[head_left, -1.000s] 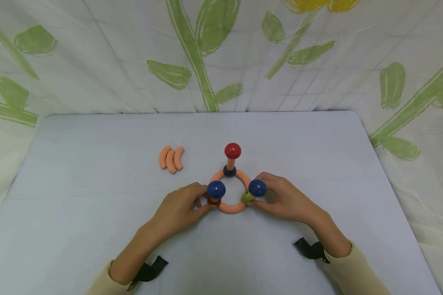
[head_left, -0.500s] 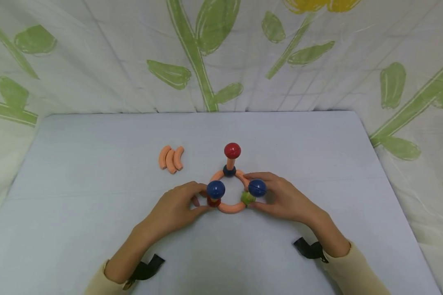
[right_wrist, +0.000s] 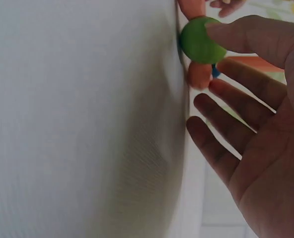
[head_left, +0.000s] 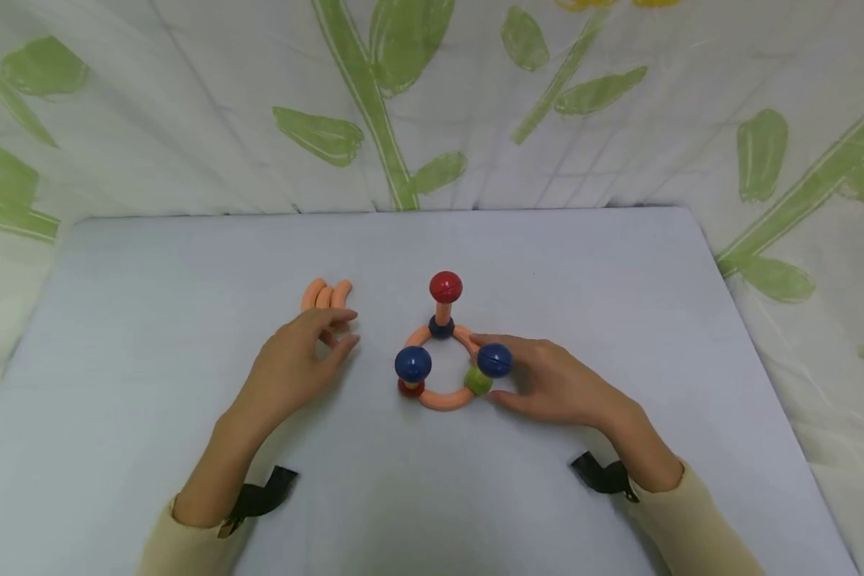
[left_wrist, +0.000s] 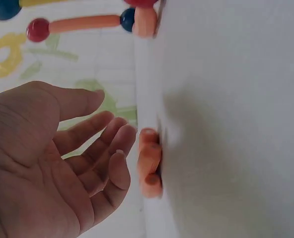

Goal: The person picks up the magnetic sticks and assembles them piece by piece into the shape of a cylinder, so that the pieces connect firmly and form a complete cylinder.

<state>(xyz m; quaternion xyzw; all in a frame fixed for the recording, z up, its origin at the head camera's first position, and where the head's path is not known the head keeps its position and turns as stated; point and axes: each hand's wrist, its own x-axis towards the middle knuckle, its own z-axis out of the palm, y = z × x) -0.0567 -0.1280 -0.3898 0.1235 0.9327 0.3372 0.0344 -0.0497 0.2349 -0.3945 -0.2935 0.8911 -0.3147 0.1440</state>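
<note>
On my feed, the left hand (head_left: 293, 360) hangs near three curved orange rods (head_left: 324, 296).
Its fingers arch apart, empty; mid-table (head_left: 403, 488) stands a ring of orange arcs and coloured balls (head_left: 442, 402); the right hand (head_left: 558, 380), fingers spread, gripping nothing, lies by the ring's green ball (head_left: 478, 382), contact unclear to me.

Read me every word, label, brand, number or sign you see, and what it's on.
None: no readable text or sign in any view. The red top ball, green ball and visible parts of the loose orange pieces show no lettering; the backdrop bears only plant drawings.
</note>
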